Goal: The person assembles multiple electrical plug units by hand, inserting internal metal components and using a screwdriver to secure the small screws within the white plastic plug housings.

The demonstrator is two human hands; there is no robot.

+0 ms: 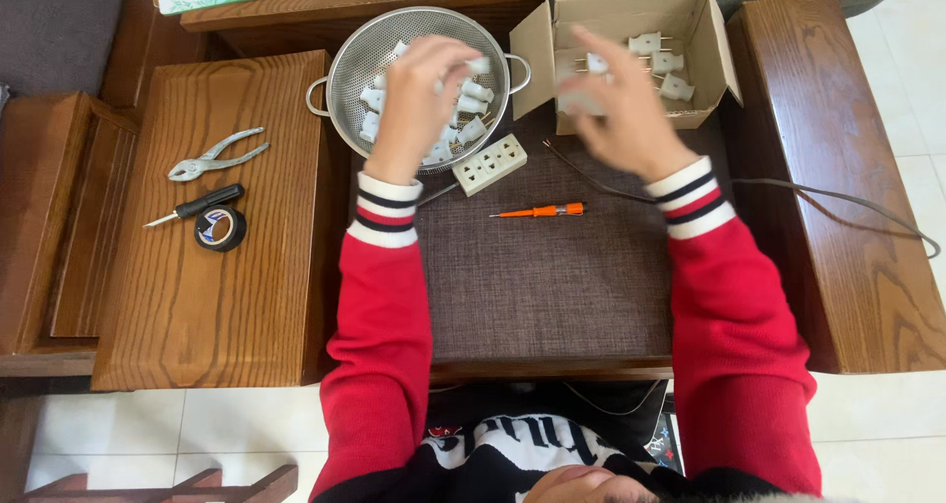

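While both hands hover over surface (552, 286), left hand (424, 89) reaches into metal colander (340, 65), fingers curled around white plug (477, 66) from heap there. Right hand (616, 104) raised before open cardboard box (537, 45), motion-blurred, pinching another white plug (595, 63). More plugs lie in box. White socket strip (490, 164) and orange tester screwdriver (540, 210) lie between sleeves. Pliers (212, 155), black tape roll (220, 228) far left.

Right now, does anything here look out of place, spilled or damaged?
Only mildly: a metal colander holds white plugs, an odd container for electrical parts. The wire's bare end lies loose on the mat. Nothing is spilled.
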